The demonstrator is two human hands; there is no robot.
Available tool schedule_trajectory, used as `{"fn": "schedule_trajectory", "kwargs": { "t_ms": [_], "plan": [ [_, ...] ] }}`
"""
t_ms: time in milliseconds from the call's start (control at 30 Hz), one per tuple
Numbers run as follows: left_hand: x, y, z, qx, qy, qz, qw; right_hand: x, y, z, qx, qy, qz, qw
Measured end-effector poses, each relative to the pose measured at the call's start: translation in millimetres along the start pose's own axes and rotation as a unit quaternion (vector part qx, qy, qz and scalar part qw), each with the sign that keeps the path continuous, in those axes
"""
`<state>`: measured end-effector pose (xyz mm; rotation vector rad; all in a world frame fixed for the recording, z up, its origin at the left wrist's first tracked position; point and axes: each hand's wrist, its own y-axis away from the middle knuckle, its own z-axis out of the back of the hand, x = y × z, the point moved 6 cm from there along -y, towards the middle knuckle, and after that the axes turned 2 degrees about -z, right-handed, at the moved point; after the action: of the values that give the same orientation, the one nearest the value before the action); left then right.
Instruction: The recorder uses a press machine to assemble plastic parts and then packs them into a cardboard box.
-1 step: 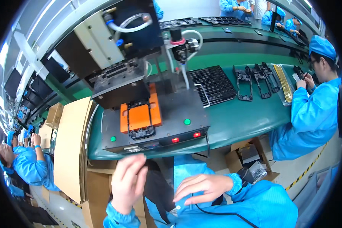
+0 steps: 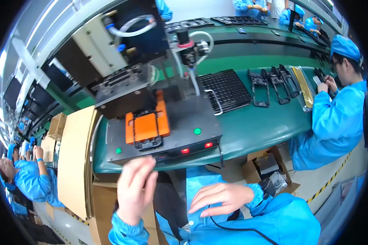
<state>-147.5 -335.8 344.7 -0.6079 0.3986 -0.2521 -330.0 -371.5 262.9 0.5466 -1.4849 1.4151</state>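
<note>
Orange fixture (image 2: 146, 126) seated on the dark press base (image 2: 192, 116), mid-bench, with a black part in its near end. Left hand (image 2: 134, 192) raised just below the base's front edge, fingers loosely curled, holding nothing visible. Right hand (image 2: 220, 198) resting on the blue sleeve, fingers spread, empty. Green buttons (image 2: 197, 131) and red lights (image 2: 185, 150) along the front. Black tray (image 2: 227, 90) to the right, cardboard (image 2: 75, 159) to the left.

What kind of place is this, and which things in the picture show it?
Most likely an electronics assembly line in a factory. A bench press machine with an orange fixture stands on a long green workbench, black part frames lie in a row, and a co-worker wears a blue smock and cap.
</note>
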Motion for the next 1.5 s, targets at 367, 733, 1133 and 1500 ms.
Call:
{"fn": "schedule_trajectory", "kwargs": {
  "t_ms": [367, 733, 1133, 1500],
  "plan": [
    [41, -43, -32, 0.139, -0.107, -0.061, 0.983, 14, 106, 201, -0.390, 0.588, -0.146, 0.694],
    [64, -37, -30, 0.089, -0.141, -0.123, 0.978, -28, 14, 286, -0.266, 0.570, -0.150, 0.763],
    [64, -22, -29, 0.044, -0.145, -0.136, 0.979, -38, 13, 255, -0.149, 0.595, -0.142, 0.777],
    [75, -5, -37, 0.002, -0.151, -0.119, 0.981, -49, 1, 270, -0.028, 0.564, -0.210, 0.798]
  ]
}}
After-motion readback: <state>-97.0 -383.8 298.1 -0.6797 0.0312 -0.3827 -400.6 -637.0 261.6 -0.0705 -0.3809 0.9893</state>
